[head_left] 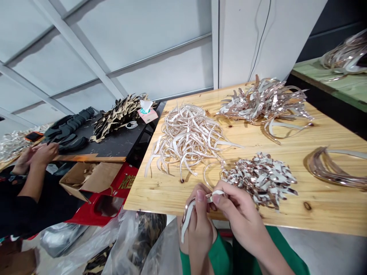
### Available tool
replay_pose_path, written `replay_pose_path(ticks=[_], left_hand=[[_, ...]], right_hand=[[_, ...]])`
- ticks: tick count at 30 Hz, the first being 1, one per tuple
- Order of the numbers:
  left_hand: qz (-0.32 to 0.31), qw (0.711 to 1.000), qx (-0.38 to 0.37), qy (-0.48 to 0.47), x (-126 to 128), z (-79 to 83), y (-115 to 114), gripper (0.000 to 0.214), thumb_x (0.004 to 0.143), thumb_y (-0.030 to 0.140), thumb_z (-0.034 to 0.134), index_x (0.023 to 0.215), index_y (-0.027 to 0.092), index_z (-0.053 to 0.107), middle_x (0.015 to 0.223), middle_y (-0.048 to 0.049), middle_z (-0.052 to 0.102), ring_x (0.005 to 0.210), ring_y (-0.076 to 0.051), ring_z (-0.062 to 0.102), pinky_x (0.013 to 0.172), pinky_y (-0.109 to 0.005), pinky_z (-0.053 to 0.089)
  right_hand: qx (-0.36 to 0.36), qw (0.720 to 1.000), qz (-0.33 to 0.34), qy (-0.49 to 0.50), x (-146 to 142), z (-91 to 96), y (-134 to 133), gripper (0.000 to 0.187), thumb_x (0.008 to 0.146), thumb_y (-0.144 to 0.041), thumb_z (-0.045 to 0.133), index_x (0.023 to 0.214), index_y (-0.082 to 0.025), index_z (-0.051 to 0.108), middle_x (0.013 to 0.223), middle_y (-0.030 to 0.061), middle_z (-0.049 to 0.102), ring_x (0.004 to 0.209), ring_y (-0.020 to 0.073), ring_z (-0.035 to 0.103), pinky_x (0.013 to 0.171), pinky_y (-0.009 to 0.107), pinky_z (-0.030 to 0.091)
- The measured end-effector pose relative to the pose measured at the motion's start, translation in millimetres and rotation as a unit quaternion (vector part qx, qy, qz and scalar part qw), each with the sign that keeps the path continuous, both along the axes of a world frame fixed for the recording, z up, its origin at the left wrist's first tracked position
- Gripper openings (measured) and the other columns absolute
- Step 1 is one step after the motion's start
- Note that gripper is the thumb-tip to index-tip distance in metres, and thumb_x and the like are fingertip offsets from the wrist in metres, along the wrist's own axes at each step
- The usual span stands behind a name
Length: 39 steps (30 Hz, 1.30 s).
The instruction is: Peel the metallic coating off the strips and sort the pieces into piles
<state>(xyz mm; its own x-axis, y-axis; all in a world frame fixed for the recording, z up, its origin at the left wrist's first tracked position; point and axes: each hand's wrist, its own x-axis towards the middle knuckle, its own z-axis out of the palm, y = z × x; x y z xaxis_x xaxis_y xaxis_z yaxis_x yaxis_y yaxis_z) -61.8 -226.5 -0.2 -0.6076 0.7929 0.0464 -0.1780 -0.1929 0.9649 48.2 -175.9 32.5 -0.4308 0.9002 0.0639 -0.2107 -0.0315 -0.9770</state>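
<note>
My left hand (pixel 199 219) is closed near the front edge of the wooden table (pixel 323 210). Its thumb and fingers pinch a curved strip (pixel 187 223), white on one face and shiny rose-gold on the other, whose free end hangs down past the fingers. My right hand (pixel 239 208), also closed, grips the same strip close to the left fingertips. Just beyond the right hand lies a heap of short white and rose-gold pieces (pixel 262 179). A tangle of long narrow strips (pixel 190 133) spreads farther left. Part of the held strip is hidden by my fingers.
Wider shiny strips (pixel 263 101) are piled at the table's back, and a curved bundle (pixel 327 168) rests at right. On the left, a co-worker's hands (pixel 40 156) work by a dark table (pixel 110 149). A cardboard box (pixel 100 175) and plastic bags (pixel 126 240) sit below.
</note>
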Motion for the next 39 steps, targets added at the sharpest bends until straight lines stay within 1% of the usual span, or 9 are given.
replay_pose_path(ticks=[6,10,15,23,26,29,32,34,39], left_hand=[[-0.078,0.996,0.015,-0.044,13.0,17.5,17.0,0.049,0.098,0.059,0.068,0.065,0.024,0.06,0.066,-0.0032,0.053,0.065,-0.021,0.051,0.063,-0.034,0.047],[-0.113,0.982,0.082,-0.123,20.9,21.7,24.3,0.053,0.101,0.053,0.066,0.061,0.021,0.052,0.062,0.0017,0.046,0.055,-0.013,0.041,0.057,-0.027,0.041],[-0.184,0.945,0.156,-0.221,22.3,22.4,27.6,0.051,0.106,0.039,0.061,0.063,0.019,0.044,0.063,0.003,0.044,0.054,-0.009,0.044,0.057,-0.021,0.041],[-0.197,0.865,0.243,-0.392,23.5,25.6,26.9,0.051,0.107,0.03,0.06,0.068,0.021,0.028,0.064,0.0068,0.028,0.052,-0.008,0.028,0.053,-0.014,0.042],[-0.157,0.869,0.262,-0.389,18.9,25.8,26.4,0.048,0.108,0.029,0.056,0.068,0.021,0.032,0.065,0.0067,0.029,0.053,-0.009,0.028,0.052,-0.014,0.044],[-0.104,0.906,0.257,-0.32,13.6,26.5,23.7,0.045,0.11,0.033,0.053,0.069,0.02,0.04,0.066,0.0056,0.032,0.055,-0.01,0.033,0.056,-0.017,0.049],[-0.093,0.933,0.257,-0.234,10.4,27.1,18.9,0.044,0.11,0.037,0.051,0.069,0.019,0.046,0.065,0.0042,0.037,0.058,-0.012,0.039,0.061,-0.021,0.053],[-0.094,0.942,0.26,-0.191,9.5,26.9,15.6,0.044,0.109,0.04,0.051,0.071,0.02,0.048,0.066,0.0035,0.04,0.061,-0.013,0.042,0.066,-0.023,0.054],[-0.097,0.959,0.25,-0.094,4.9,22.2,12.8,0.044,0.109,0.046,0.047,0.072,0.021,0.047,0.069,0.0018,0.043,0.066,-0.015,0.045,0.071,-0.026,0.052]], right_hand=[[-0.133,0.986,-0.036,0.09,1.5,2.5,1.1,0.033,0.098,-0.036,0.065,0.069,-0.02,0.06,0.062,-0.0018,0.053,0.055,0.0122,0.033,0.05,0.025,0.024],[-0.22,0.959,-0.051,0.174,-0.2,1.2,2.9,0.032,0.092,-0.032,0.072,0.066,-0.019,0.058,0.055,-0.0061,0.041,0.05,0.0089,0.021,0.045,0.02,0.019],[-0.305,0.906,-0.058,0.287,0.5,6.8,6.8,0.035,0.084,-0.03,0.08,0.067,-0.021,0.05,0.056,-0.0122,0.025,0.048,0.0064,0.008,0.039,0.014,0.017],[-0.373,0.813,0.009,0.447,4.5,16.3,6.5,0.034,0.085,-0.023,0.081,0.067,-0.02,0.052,0.059,-0.0117,0.026,0.046,0.0062,0.012,0.038,0.014,0.026],[-0.397,0.796,0.002,0.457,-1.0,17.5,4.9,0.029,0.085,-0.025,0.083,0.072,-0.018,0.059,0.061,-0.0104,0.031,0.048,0.0066,0.021,0.042,0.015,0.033],[-0.36,0.836,0.004,0.415,-5.3,13.7,2.6,0.034,0.081,-0.041,0.087,0.081,-0.018,0.063,0.065,-0.0083,0.038,0.053,0.0079,0.033,0.048,0.017,0.039],[-0.236,0.933,-0.01,0.271,-6.2,4.8,0.2,0.041,0.081,-0.041,0.091,0.084,-0.021,0.055,0.069,-0.0083,0.041,0.057,0.0085,0.034,0.055,0.018,0.037],[-0.153,0.978,-0.001,0.142,-4.2,-0.8,0.0,0.044,0.085,-0.038,0.091,0.083,-0.023,0.049,0.071,-0.0084,0.039,0.061,0.0101,0.036,0.06,0.021,0.036],[-0.009,0.994,0.081,-0.067,6.9,-3.0,4.8,0.039,0.108,-0.051,0.058,0.083,-0.024,0.046,0.076,-0.0042,0.046,0.07,0.0157,0.044,0.063,0.028,0.034]])
